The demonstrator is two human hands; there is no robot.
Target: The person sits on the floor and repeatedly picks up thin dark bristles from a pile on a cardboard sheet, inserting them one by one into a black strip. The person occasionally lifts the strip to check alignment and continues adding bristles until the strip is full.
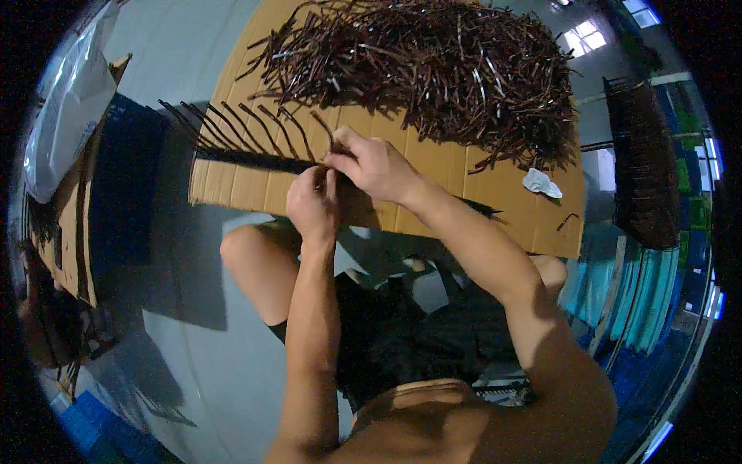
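Observation:
My left hand (313,205) is closed at the near edge of the cardboard, its fingers pinching the right part of a long dark strip (255,159). Several thin, dark brown curved strands (267,127) stand up from that strip in a spaced row, leaning left. Right beside it, my right hand (375,164) pinches the lower part of one brown strand (321,127) where it meets the dark strip. Both sets of fingertips nearly touch and hide the joint. Beyond them lies a large tangled heap of similar brown strands (433,66).
The cardboard sheet (456,174) forms the work surface. On its right are a crumpled white tissue (542,184) and a loose strand piece (568,222). A clear plastic bag (69,108) stands at far left. Dark strands hang in a bundle (640,162) at right, near turquoise material (634,301).

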